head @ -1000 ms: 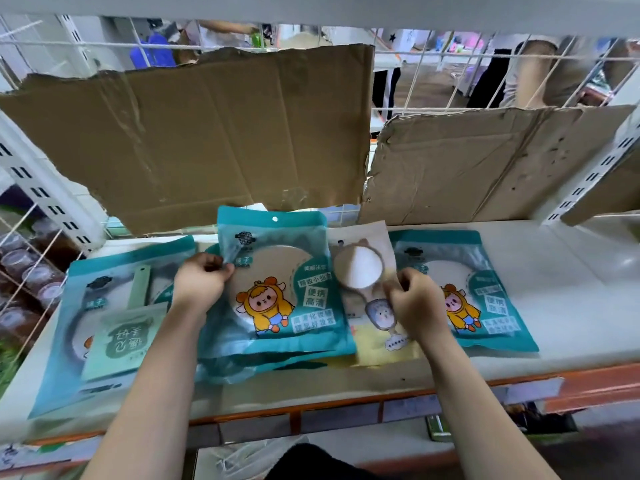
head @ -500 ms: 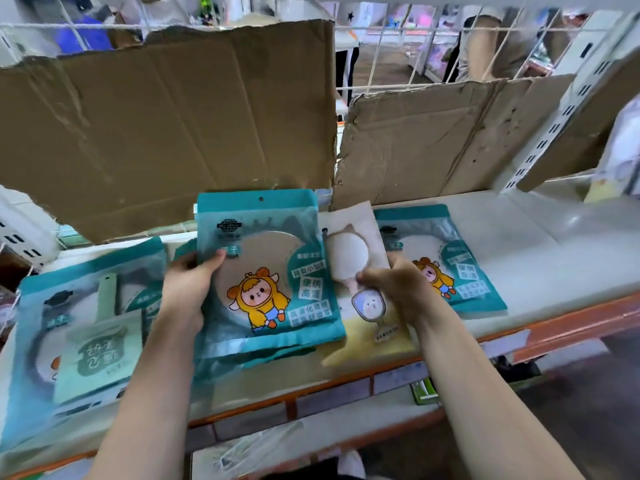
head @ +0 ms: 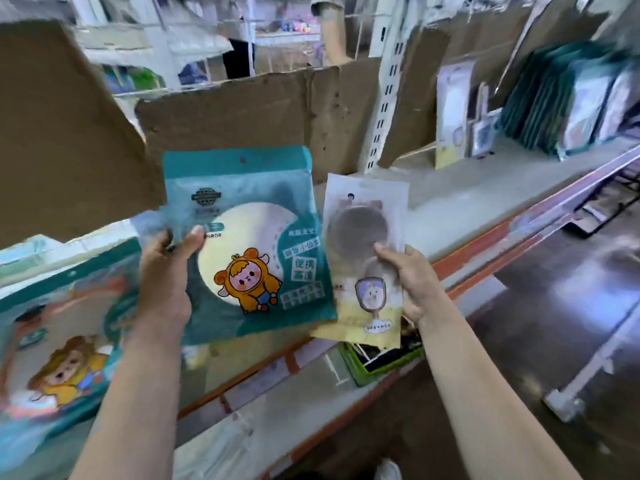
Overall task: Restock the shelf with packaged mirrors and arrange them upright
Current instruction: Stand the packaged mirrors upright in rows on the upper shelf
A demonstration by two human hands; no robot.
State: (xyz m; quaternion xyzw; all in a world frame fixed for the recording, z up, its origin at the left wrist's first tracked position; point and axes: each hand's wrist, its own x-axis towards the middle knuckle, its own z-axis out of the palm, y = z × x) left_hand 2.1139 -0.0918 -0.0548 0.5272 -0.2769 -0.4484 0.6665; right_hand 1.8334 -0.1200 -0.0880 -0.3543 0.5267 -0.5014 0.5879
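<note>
1. a teal mirror packet (head: 249, 244) is gripped at its left edge by the left hand (head: 166, 271), thumb across the front, remaining fingers closed behind; it is held upright above the shelf (head: 467, 202)
2. a cream mirror packet (head: 363, 258) is pinched at its right edge by the right hand (head: 412, 282), fingers curled closed on it
3. another teal packet (head: 59, 341) is seen lying flat on the shelf at left
4. cardboard sheets (head: 242, 112) are stood along the shelf back
5. upright packets (head: 568, 98) are ranked far right, blurred
</note>
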